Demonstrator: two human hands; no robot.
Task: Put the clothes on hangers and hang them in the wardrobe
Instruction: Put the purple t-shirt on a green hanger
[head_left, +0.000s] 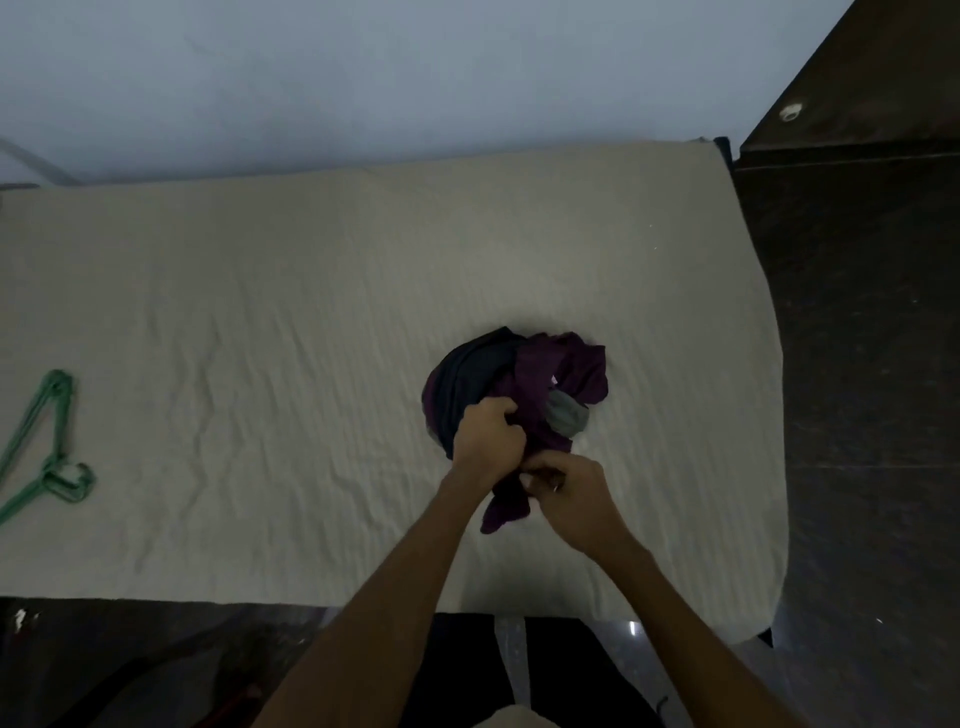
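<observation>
We looked down on bed (311, 291), beige sheet wrinkled. Clothes (498, 379) sat bunched in pile right of centre: dark garment, purple one, bit of grey. Our left hand (488, 436) gripped pile's near side, fingers curled into fabric. Our right hand (566, 488) pinched purple cloth hanging at near edge, ring on one finger. Green hangers (49, 441) lay far left on sheet, well apart from pile. Dark wardrobe (857, 208) stood right of bed.

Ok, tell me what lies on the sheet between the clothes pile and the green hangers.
Nothing visible: only bare sheet separates the clothes pile, gripped by both the left hand and right hand, from the green hangers.
</observation>
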